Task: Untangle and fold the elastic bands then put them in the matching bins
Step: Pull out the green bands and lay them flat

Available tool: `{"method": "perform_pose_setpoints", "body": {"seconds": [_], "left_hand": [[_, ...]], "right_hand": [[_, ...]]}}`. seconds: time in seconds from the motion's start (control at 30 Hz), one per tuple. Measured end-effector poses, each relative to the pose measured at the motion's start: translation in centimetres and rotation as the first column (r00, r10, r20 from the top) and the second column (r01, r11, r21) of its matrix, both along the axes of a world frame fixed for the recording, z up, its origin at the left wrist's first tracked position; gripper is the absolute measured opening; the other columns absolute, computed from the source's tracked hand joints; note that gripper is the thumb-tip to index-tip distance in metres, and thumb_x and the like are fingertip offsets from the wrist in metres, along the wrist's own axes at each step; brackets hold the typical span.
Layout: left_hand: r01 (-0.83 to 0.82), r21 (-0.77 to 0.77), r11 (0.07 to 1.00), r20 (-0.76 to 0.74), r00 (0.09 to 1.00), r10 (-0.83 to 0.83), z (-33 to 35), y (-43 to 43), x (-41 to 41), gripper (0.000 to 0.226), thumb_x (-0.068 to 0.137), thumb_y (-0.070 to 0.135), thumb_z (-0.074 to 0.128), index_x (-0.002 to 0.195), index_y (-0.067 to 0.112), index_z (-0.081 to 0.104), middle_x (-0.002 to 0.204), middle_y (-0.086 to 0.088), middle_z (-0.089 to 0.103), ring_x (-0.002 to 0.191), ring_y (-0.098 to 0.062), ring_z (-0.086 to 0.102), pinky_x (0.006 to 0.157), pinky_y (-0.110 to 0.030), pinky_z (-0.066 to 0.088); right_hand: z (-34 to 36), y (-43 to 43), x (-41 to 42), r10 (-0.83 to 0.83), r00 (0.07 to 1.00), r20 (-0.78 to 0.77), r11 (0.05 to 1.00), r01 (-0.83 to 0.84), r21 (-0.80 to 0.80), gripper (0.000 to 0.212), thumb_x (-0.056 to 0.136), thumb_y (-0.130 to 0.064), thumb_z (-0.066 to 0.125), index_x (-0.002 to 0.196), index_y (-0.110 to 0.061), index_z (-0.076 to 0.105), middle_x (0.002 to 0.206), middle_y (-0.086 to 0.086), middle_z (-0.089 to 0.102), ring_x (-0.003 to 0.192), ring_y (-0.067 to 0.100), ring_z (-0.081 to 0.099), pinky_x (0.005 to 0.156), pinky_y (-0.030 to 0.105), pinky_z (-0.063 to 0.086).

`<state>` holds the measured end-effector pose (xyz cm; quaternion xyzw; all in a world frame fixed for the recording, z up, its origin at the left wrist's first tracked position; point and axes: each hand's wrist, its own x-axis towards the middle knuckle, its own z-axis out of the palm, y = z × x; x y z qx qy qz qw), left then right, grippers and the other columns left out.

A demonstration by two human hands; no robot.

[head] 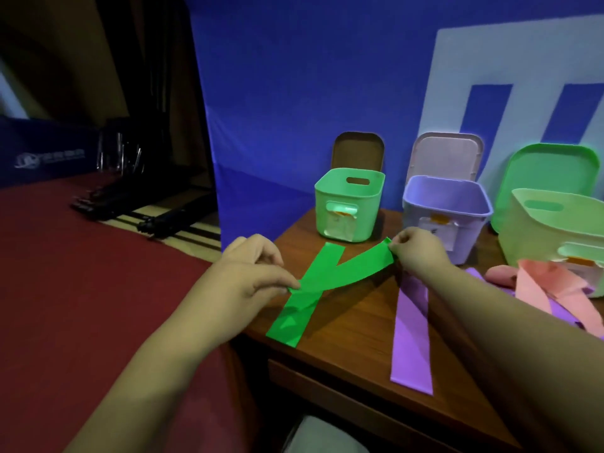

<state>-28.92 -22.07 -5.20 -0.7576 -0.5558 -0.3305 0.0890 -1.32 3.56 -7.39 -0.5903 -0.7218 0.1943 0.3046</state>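
Though flat, Y-shaped green band (322,281)

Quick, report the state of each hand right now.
Left hand: pinches the green band near its middle.
Right hand: pinches the green band at its far end.

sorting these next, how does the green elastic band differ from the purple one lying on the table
The flat green elastic band is pinched by both hands, left hand and right hand; the flat purple elastic band lies unheld. The green band is folded over itself in a Y shape; the purple band lies straight. Both are flat strips on the wooden table.
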Motion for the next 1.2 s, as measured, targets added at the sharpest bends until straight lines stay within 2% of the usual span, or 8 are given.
{"method": "perform_pose_setpoints", "body": {"seconds": [0.1,0.17,0.37,0.53,0.63,0.73,0.83,1.2], "left_hand": [[0.037,-0.040,0.999,-0.086,0.995,-0.040,-1.9,-1.6,-0.7,0.016,0.092,0.035,0.071,0.101,0.037,0.083,0.119,0.014,0.062,0.109,-0.010,0.054,0.093,-0.027,0.047],[0.068,-0.087,0.994,-0.096,0.992,-0.076,-3.2,-2.3,-0.8,0.022,0.096,0.039,0.063,0.107,0.036,0.082,0.110,0.019,0.063,0.102,-0.006,0.056,0.085,-0.031,0.053],[0.077,-0.143,0.987,-0.038,0.996,-0.084,-5.7,-2.7,-0.4,0.028,0.102,0.039,0.057,0.116,0.034,0.080,0.102,0.019,0.061,0.095,-0.004,0.055,0.076,-0.016,0.043],[0.091,-0.126,0.988,0.020,0.996,-0.090,-6.9,-2.5,-0.9,0.026,0.103,0.034,0.061,0.121,0.037,0.079,0.100,0.017,0.058,0.093,-0.009,0.056,0.072,-0.032,0.053],[0.081,-0.139,0.987,0.044,0.996,-0.076,-7.2,-2.2,-0.8,0.028,0.103,0.037,0.058,0.122,0.039,0.078,0.100,0.016,0.058,0.094,-0.009,0.056,0.073,-0.033,0.053],[0.091,-0.164,0.982,0.071,0.994,-0.080,-7.5,-1.9,-0.6,0.028,0.103,0.036,0.059,0.122,0.039,0.078,0.100,0.017,0.057,0.096,-0.003,0.054,0.077,-0.022,0.051],[0.106,-0.180,0.978,0.070,0.993,-0.095,-7.8,-1.7,-0.7,0.026,0.101,0.026,0.068,0.122,0.037,0.079,0.100,0.018,0.054,0.096,0.004,0.049,0.082,-0.004,0.036],[0.087,-0.223,0.971,0.074,0.995,-0.073,-7.8,-1.5,-0.9,0.026,0.100,0.037,0.059,0.112,0.036,0.082,0.094,0.015,0.053,0.094,-0.005,0.054,0.074,-0.014,0.043]], "right_hand": [[-0.1,0.1,-3.1,0.037,0.998,0.050,0.997,-0.040,0.062,0.007,0.094,-0.020,0.073,0.088,-0.016,0.073,0.092,0.007,0.075,0.098,0.032,0.070,0.076,0.030,0.042],[-0.2,0.5,-4.9,0.057,0.997,0.059,0.996,-0.061,0.064,0.008,0.096,-0.020,0.074,0.095,-0.012,0.075,0.099,0.008,0.075,0.101,0.030,0.068,0.078,0.029,0.040],[0.0,1.3,-8.9,0.077,0.997,0.028,0.995,-0.078,0.058,0.006,0.099,-0.019,0.074,0.099,-0.014,0.074,0.097,0.006,0.066,0.094,0.025,0.060,0.081,0.027,0.042],[-0.2,2.0,-10.6,0.100,0.992,0.076,0.995,-0.101,0.013,0.007,0.101,-0.021,0.072,0.100,-0.014,0.072,0.103,0.007,0.070,0.098,0.025,0.063,0.082,0.033,0.049],[-0.6,2.4,-11.2,0.123,0.988,0.094,0.992,-0.125,0.015,0.006,0.101,-0.021,0.071,0.102,-0.015,0.072,0.102,0.006,0.070,0.097,0.025,0.064,0.081,0.034,0.050],[-0.9,2.6,-11.7,0.123,0.987,0.100,0.992,-0.125,0.017,0.004,0.101,-0.022,0.071,0.100,-0.018,0.071,0.101,0.005,0.070,0.097,0.026,0.066,0.083,0.036,0.054],[-1.2,2.8,-11.9,0.132,0.985,0.115,0.991,-0.135,0.017,0.004,0.101,-0.021,0.070,0.100,-0.017,0.071,0.100,0.005,0.069,0.097,0.025,0.065,0.081,0.035,0.051],[-2.2,3.2,-12.1,0.156,0.978,0.136,0.987,-0.160,0.016,0.006,0.102,-0.022,0.069,0.101,-0.018,0.073,0.097,0.004,0.070,0.096,0.025,0.067,0.082,0.036,0.055]]}}
